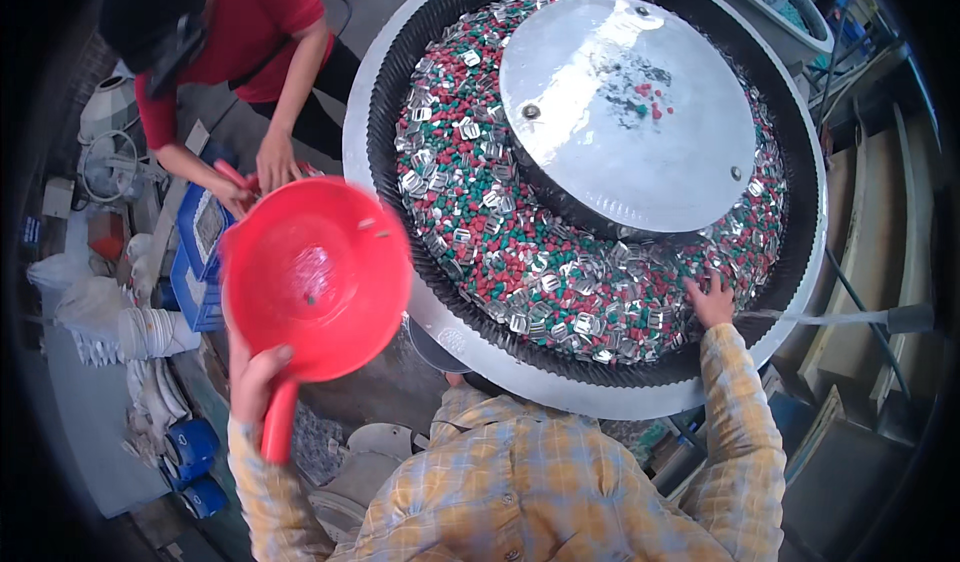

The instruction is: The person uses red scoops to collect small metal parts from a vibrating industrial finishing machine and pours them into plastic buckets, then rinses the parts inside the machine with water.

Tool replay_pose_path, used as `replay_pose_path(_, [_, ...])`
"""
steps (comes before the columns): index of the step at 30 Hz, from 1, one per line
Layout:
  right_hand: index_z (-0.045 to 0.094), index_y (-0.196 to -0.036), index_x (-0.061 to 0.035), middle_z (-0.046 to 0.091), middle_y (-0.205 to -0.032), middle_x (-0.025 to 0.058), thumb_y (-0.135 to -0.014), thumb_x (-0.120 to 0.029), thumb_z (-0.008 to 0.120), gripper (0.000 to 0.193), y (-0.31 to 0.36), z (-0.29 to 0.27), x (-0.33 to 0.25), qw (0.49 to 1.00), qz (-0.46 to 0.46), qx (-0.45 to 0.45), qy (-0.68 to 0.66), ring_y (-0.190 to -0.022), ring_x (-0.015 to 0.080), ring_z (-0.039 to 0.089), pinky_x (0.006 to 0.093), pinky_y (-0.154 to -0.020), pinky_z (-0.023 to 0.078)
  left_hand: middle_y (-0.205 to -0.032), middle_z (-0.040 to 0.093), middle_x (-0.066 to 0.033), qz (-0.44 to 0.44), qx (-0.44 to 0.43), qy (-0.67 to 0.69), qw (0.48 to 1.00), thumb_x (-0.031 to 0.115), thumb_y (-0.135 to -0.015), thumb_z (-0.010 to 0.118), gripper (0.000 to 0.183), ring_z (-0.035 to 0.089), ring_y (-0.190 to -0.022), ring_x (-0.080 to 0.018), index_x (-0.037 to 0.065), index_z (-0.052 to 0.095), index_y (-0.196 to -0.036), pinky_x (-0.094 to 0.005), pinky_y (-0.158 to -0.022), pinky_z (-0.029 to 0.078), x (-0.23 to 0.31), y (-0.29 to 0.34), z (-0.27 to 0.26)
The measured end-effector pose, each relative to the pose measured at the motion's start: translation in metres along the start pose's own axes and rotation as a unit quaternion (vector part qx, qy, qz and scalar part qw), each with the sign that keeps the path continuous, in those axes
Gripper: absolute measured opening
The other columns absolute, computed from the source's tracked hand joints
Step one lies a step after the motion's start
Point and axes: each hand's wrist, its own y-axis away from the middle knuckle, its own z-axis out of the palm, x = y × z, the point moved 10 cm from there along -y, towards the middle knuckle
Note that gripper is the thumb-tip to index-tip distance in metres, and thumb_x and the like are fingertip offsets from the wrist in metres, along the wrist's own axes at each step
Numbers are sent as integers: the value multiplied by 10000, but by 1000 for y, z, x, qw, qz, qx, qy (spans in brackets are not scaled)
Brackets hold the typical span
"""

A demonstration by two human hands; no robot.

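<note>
Many pieces (475, 212) fill round tub (372, 92); left hand (258, 377) grips dipper (300, 297); right hand (712, 302) spread; stacked buckets (158, 334) left

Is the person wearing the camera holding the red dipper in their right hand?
No, the left hand holds the red dipper, while the right hand is at the mixed pieces in the round tub.

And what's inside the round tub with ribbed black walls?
Small red and green pieces mixed with shiny silver slotted buckles, the right hand touching them. The round, shiny grey cover hides the middle; the pieces hide the bottom.
</note>
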Motion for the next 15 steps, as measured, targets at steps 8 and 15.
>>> replay_pose_path(8, [217, -1358, -280, 231, -1282, 301, -552, -627, 615, 964, -4, 38, -5, 997, 14, -77, -8, -1176, 479, 304, 457, -985, 271, -1022, 384, -253, 109, -205, -592, 772, 167, -521, 672, 958, 447, -918, -431, 204, 179, -1342, -455, -797, 440, -41, -92, 202])
replay_pose_path(15, [255, -1340, -188, 333, -1290, 271, -520, -685, 579, 1012, 10, 105, -12, 967, 46, -201, -149, -1193, 407, 331, 383, -1000, 260, -1014, 358, -274, 109, -304, -552, 769, 169, -511, 679, 993, 436, -908, -457, 175, 147, -1350, -473, -838, 401, -101, -87, 252])
